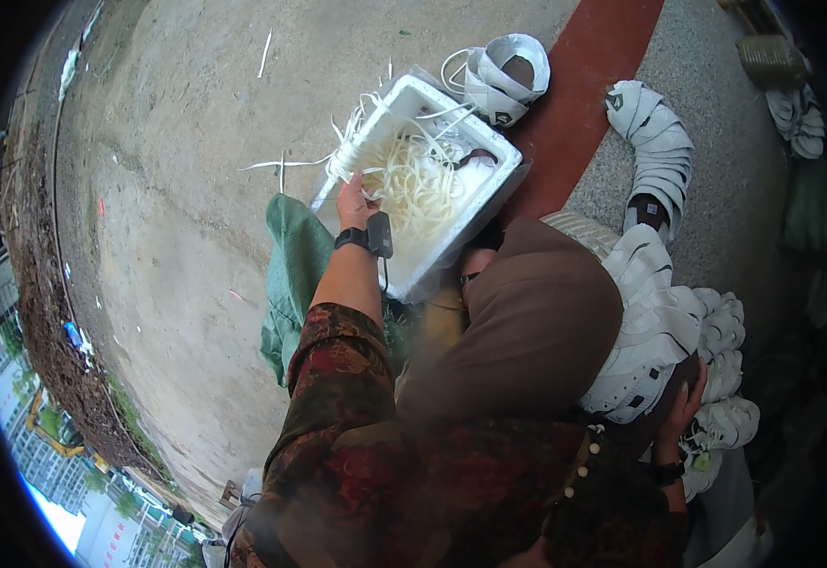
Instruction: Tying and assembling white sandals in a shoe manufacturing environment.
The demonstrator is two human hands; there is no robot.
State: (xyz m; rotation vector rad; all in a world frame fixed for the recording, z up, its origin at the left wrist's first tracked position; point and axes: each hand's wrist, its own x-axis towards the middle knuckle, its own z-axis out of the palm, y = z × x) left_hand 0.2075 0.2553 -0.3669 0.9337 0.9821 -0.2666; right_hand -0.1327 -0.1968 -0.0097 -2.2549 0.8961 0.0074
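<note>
The left hand (pixel 356 201) reaches into the white foam box (pixel 489 142) on the ground and its fingers close on white strips (pixel 418 180) there. The right hand (pixel 683 398) is wrapped around a white shoe upper (pixel 645 322), with more white uppers (pixel 726 379) just beside it.

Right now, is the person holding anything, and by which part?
The left hand pinches white strips inside the white foam box. The right hand grips a white shoe upper by its lower edge.

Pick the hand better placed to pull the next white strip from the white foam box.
Left hand: already inside the white foam box, touching the white strips. Right hand grips a white shoe upper.
</note>
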